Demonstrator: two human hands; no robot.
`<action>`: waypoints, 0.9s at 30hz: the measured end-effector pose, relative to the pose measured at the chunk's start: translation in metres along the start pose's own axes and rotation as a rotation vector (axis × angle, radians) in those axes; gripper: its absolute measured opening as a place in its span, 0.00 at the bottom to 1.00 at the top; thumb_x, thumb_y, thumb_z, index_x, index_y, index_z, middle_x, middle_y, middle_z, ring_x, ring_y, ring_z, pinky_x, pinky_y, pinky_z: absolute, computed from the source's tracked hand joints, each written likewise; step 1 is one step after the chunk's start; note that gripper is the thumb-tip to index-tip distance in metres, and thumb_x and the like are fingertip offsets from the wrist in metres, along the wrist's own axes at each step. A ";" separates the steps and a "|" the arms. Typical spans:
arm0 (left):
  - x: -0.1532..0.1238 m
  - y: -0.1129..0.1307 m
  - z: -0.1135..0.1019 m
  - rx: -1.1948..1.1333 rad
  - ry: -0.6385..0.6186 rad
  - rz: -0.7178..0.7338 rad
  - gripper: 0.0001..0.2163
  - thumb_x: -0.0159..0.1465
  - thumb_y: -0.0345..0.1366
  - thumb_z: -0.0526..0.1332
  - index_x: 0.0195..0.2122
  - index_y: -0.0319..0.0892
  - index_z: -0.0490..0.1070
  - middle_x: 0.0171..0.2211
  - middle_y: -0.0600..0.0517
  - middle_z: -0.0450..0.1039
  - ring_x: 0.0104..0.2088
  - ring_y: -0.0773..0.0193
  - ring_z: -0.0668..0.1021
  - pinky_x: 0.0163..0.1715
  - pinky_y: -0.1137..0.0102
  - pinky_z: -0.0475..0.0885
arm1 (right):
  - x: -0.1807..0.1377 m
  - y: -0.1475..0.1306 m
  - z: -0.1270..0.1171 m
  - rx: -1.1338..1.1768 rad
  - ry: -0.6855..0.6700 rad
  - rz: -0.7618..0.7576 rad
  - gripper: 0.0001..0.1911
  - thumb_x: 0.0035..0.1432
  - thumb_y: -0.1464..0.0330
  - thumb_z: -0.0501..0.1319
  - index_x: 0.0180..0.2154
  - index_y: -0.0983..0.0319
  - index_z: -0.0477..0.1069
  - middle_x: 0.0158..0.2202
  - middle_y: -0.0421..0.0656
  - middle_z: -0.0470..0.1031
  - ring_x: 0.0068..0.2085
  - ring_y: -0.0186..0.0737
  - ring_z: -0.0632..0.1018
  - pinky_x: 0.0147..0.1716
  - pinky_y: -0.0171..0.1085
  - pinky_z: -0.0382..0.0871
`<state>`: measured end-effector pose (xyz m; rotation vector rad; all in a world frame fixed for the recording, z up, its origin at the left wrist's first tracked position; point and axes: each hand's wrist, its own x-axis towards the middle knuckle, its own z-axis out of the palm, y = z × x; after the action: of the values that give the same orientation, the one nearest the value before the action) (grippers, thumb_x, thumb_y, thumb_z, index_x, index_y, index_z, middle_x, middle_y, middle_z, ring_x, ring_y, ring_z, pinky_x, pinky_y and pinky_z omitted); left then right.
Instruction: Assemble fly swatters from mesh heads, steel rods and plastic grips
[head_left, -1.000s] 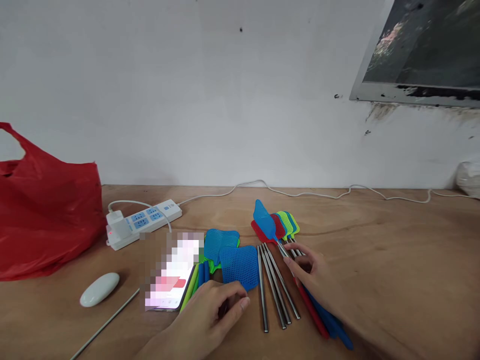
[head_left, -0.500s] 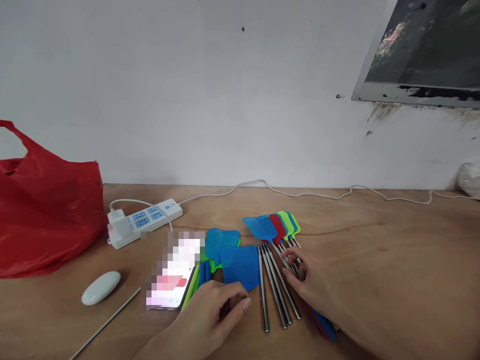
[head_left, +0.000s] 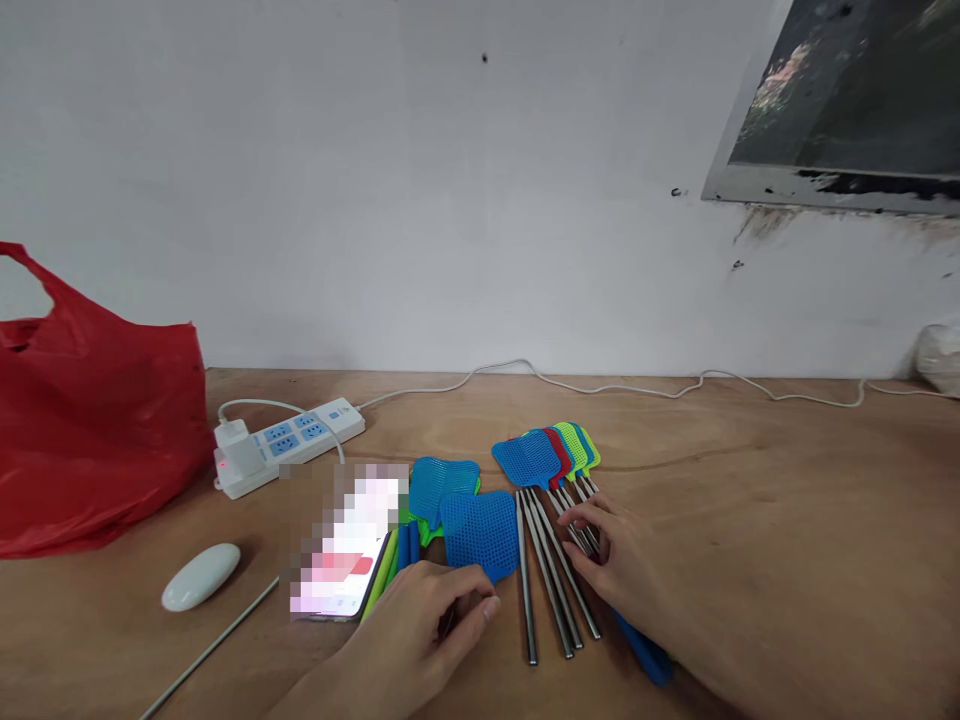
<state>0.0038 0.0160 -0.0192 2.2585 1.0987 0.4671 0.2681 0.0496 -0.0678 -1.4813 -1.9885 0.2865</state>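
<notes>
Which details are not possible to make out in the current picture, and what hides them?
All in the head view:
Phone screen: contents unreadable, partly covered by pixel blocks.
Blue handles near the phone: near ends behind the left hand.
Stacked swatters: parts of shafts and grips behind the right hand.
Red bag: left side cut off by the picture edge.

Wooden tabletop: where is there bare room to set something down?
The wooden tabletop is barest right of the right hand, in front of the white cable. A smaller patch lies between the power strip and the fanned fly swatters. Crowded: mid-table, where metal rods, blue mesh heads, the phone and the left hand cluster.
</notes>
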 end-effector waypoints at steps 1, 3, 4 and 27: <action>0.000 0.000 0.000 0.005 -0.001 0.001 0.14 0.74 0.41 0.50 0.32 0.45 0.68 0.23 0.58 0.63 0.24 0.66 0.67 0.26 0.71 0.56 | 0.000 -0.001 0.000 -0.001 -0.002 0.000 0.09 0.55 0.72 0.59 0.36 0.58 0.76 0.35 0.42 0.72 0.26 0.38 0.72 0.29 0.38 0.65; 0.000 0.000 0.000 0.015 -0.004 -0.003 0.14 0.74 0.42 0.50 0.32 0.45 0.68 0.23 0.58 0.63 0.24 0.66 0.67 0.26 0.71 0.56 | 0.001 -0.002 -0.001 -0.003 -0.005 -0.001 0.07 0.57 0.70 0.60 0.33 0.58 0.77 0.34 0.42 0.71 0.26 0.38 0.71 0.29 0.38 0.65; 0.001 0.000 -0.001 0.020 -0.005 -0.005 0.15 0.74 0.42 0.50 0.32 0.45 0.68 0.23 0.58 0.64 0.24 0.66 0.67 0.26 0.71 0.56 | 0.001 -0.003 -0.001 -0.006 -0.006 -0.001 0.06 0.57 0.68 0.60 0.32 0.58 0.77 0.32 0.42 0.71 0.26 0.38 0.71 0.29 0.38 0.64; 0.003 -0.007 0.003 0.179 0.219 0.102 0.09 0.70 0.34 0.53 0.36 0.45 0.73 0.38 0.48 0.76 0.40 0.55 0.77 0.41 0.63 0.68 | -0.004 -0.022 -0.003 -0.209 -0.096 0.019 0.05 0.49 0.69 0.63 0.24 0.59 0.68 0.22 0.39 0.70 0.25 0.38 0.70 0.26 0.35 0.55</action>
<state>0.0031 0.0203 -0.0258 2.4739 1.1776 0.6969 0.2533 0.0378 -0.0549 -1.6444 -2.1350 0.1643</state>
